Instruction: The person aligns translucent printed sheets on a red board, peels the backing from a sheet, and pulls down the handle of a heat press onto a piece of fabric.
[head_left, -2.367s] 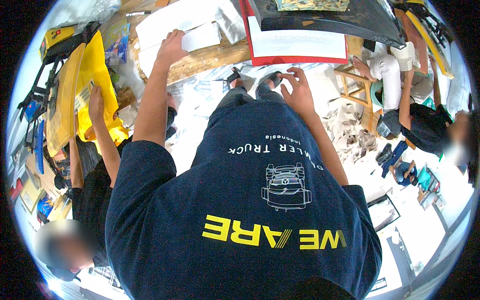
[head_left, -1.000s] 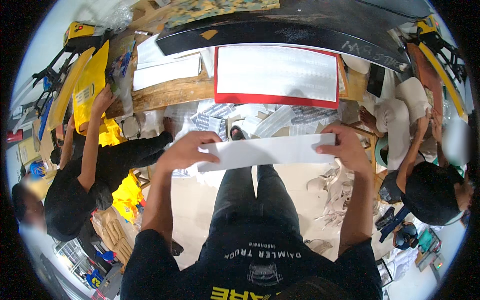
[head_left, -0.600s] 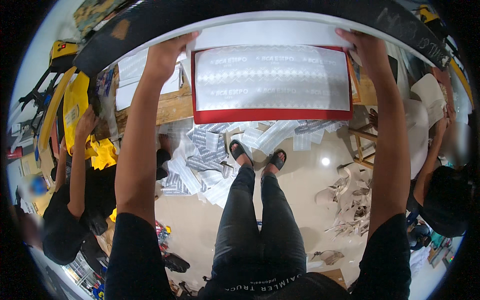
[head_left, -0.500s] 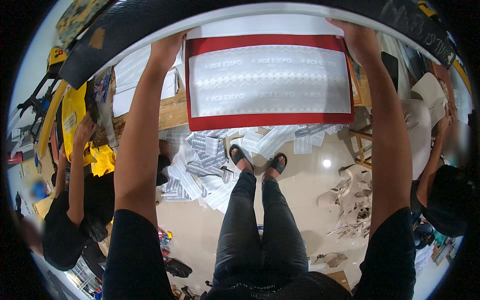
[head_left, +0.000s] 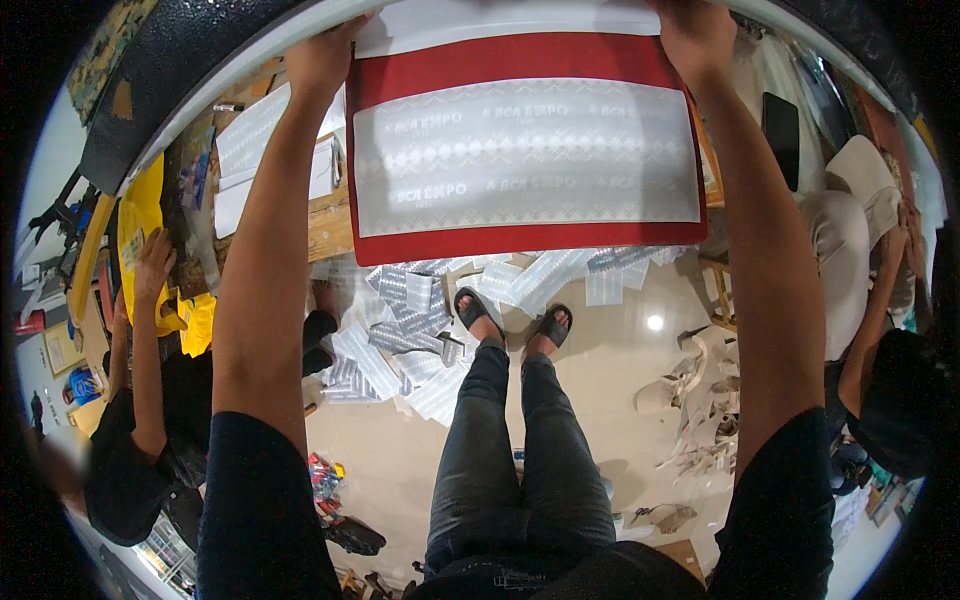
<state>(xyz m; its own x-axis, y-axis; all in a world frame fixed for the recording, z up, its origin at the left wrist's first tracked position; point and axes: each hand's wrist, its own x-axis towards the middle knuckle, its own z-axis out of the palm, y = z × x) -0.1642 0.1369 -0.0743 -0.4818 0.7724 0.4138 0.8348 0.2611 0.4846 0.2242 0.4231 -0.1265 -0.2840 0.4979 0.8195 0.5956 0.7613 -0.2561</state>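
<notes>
Both my arms stretch forward to the far side of a red flat piece (head_left: 530, 245). A pale silvery sheet (head_left: 530, 205) with faint repeated print and zigzag bands lies on it, leaving red borders in front and behind. A white strip (head_left: 480, 25) shows beyond the red. My left hand (head_left: 325, 55) is by the far left corner, and my right hand (head_left: 698, 45) is by the far right corner. Their thumbs reach inward by the white strip. A black plate with a pale edge (head_left: 230, 100) arches overhead and the picture's edge cuts in, so most fingers are hidden.
Printed silvery sheets (head_left: 410, 320) litter the floor near my feet. Beige scraps (head_left: 690, 400) lie to the right. White sheets (head_left: 250, 150) rest on a wooden table at left, where a co-worker's hand (head_left: 153, 262) touches yellow material (head_left: 140, 215). Another person sits at right near a dark phone (head_left: 780, 140).
The red piece and pale sheet appear slightly larger and tilted, their left side further left. My hands sit a little higher in view. The view itself has shifted somewhat.
</notes>
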